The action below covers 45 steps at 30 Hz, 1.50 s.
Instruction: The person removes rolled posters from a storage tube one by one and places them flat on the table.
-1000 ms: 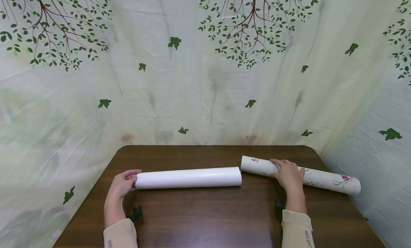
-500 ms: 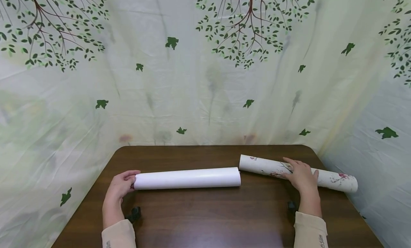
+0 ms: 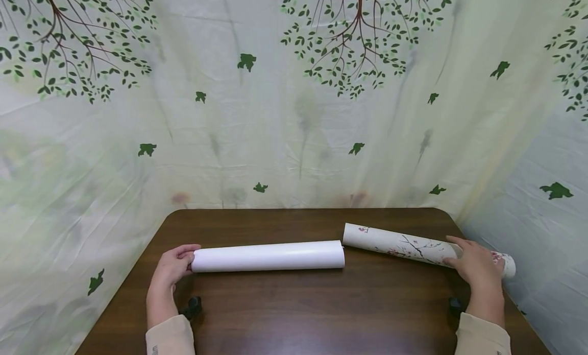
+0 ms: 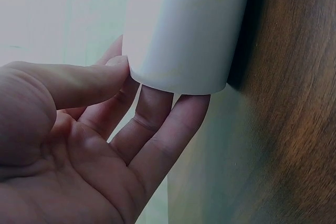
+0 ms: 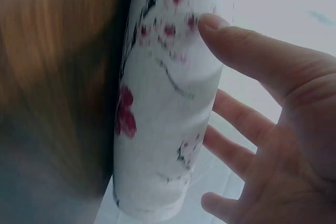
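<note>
Head: plain white cylindrical roll (image 3: 268, 257) and flower-printed white cylindrical roll (image 3: 399, 243) lay on brown wooden table (image 3: 294, 304). Left wrist: left hand (image 4: 89, 142) pinched the plain roll's end. Right wrist: right hand (image 5: 291, 135) was spread over the flower-printed roll.

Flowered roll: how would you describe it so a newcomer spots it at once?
On the brown table, go to the right side, by the person's right hand. The flowered roll lies slantwise there, touched by that hand. Unlike the plain white roll to its left, it shows pink-red blossoms and dark branches.
</note>
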{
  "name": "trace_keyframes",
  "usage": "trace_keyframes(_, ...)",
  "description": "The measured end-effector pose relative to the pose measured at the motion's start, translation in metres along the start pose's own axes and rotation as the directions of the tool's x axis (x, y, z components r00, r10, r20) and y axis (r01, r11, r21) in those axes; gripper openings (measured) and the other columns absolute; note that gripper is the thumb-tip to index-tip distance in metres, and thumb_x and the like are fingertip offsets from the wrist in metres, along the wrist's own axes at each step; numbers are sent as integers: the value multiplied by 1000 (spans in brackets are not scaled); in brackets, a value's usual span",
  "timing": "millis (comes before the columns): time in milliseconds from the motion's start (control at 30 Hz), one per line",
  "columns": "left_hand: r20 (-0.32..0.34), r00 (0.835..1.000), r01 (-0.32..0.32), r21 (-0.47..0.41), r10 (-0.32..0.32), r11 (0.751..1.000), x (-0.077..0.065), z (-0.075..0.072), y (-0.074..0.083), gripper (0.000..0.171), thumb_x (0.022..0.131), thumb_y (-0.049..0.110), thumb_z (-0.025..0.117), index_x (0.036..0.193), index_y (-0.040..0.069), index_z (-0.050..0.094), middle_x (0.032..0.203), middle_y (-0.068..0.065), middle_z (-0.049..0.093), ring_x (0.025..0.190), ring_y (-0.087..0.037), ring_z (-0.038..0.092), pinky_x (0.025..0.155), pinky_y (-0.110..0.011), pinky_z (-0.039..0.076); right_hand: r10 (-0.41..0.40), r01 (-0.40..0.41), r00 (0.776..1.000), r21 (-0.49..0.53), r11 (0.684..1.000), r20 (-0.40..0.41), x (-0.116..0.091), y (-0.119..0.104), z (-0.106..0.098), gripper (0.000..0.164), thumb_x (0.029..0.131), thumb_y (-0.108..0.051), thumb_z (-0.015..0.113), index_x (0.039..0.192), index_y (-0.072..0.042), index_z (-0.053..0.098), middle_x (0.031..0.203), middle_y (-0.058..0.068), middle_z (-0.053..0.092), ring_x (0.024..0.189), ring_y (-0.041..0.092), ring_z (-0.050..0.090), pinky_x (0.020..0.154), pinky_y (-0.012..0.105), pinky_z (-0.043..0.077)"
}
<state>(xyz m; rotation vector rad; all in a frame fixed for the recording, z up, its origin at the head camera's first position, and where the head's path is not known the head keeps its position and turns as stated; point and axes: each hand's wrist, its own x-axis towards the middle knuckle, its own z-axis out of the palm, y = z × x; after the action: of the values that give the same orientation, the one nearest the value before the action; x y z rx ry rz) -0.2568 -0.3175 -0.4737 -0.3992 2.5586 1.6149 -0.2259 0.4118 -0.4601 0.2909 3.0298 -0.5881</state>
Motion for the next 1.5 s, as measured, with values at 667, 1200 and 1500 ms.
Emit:
trace_keyframes(667, -7, 1000, 19, -7, -19, 1000, -1, 1, 1, 40, 112, 11, 48, 150, -1, 55, 151, -32, 53, 128, -39, 57, 90, -35, 61, 61, -61, 998, -32, 998, 16, 0, 13, -1, 72, 99, -40, 71, 156, -6, 44, 154, 44, 33, 137, 70, 27, 108, 84, 30)
trace_keyframes(1200, -19, 1000, 10, -10, -11, 1000, 2, 9, 5, 40, 112, 12, 49, 149, 0, 56, 154, -31, 52, 129, -40, 57, 89, -33, 62, 50, -52, 996, -29, 998, -69, 4, -1, 10, 68, 98, -36, 72, 154, -5, 48, 152, 43, 36, 136, 67, 29, 108, 82, 31)
trace_keyframes(1500, -32, 999, -11, -12, 10, 1000, 5, 17, 6, 39, 111, 11, 51, 147, -1, 58, 147, -29, 59, 122, -34, 61, 82, -28, 61, 59, -60, 992, -6, 998, -112, 7, -13, 17, 66, 97, -32, 74, 152, -5, 50, 152, 42, 37, 137, 66, 29, 107, 82, 31)
